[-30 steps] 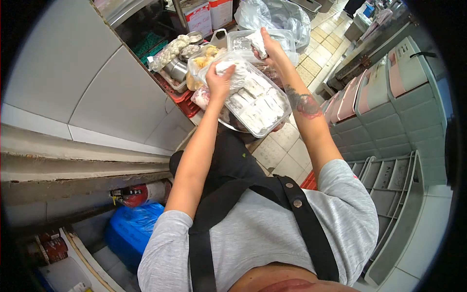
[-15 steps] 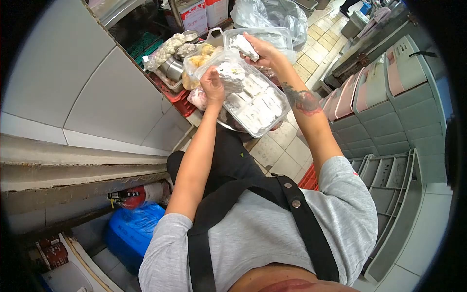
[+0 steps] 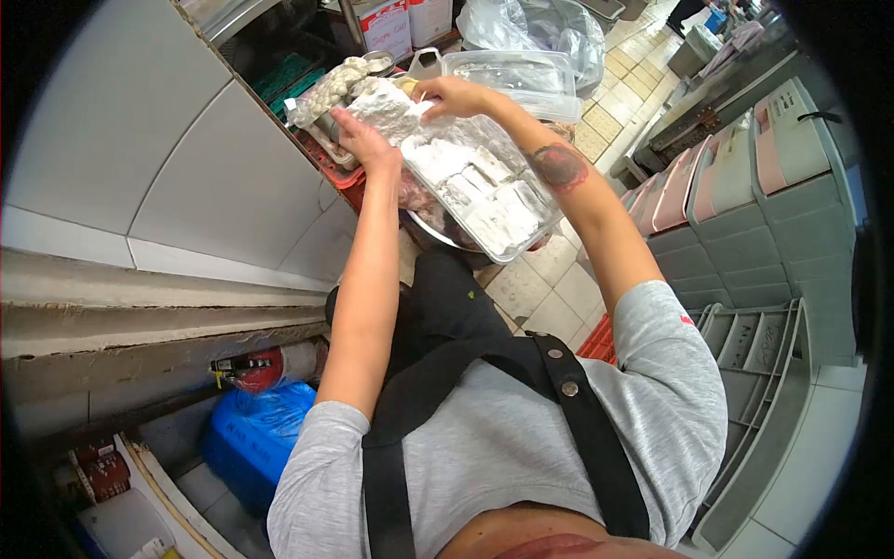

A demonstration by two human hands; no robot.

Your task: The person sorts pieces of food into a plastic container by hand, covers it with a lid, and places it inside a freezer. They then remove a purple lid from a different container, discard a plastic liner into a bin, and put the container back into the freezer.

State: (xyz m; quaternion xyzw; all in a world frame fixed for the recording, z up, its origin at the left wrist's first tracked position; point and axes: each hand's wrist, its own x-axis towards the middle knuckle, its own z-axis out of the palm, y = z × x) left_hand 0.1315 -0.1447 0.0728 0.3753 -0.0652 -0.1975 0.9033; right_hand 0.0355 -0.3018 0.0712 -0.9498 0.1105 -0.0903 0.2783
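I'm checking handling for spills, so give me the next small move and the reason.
I'd ease the white bundle over the clear tray, supporting it with both hands. It looks crumbly and sits beyond the tray's rim, beside a bag of pale round pieces; the left hand and right hand are already at its edges.

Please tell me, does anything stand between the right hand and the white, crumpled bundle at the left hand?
Nothing visible does. The right hand has its fingertips at the edge of the white, crumpled bundle, and the left hand holds its near side. The rectangular clear plastic box is beside them, not in between.
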